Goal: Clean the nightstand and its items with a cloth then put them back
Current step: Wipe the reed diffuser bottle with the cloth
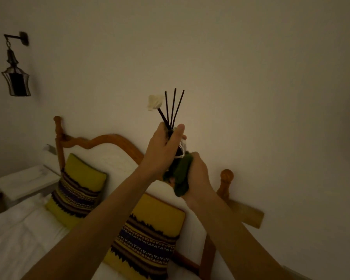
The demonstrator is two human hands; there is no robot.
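I've got the reed diffuser point(177, 146) up in the air over the bed point(18, 239), in front of the wall. My left hand point(162, 150) is curled round its neck & glass body, sticks poking up w/ a pale flower on one. My right hand point(196, 174) is bunched round the green cloth point(180, 174), pressing it vs the bottle's lower part. So I'd say I'm mid-wipe on this item, not yet put back. The nightstand I'm cleaning isn't in view; a white surface point(26, 184) sits far side of the bed, so can't tell what's left.
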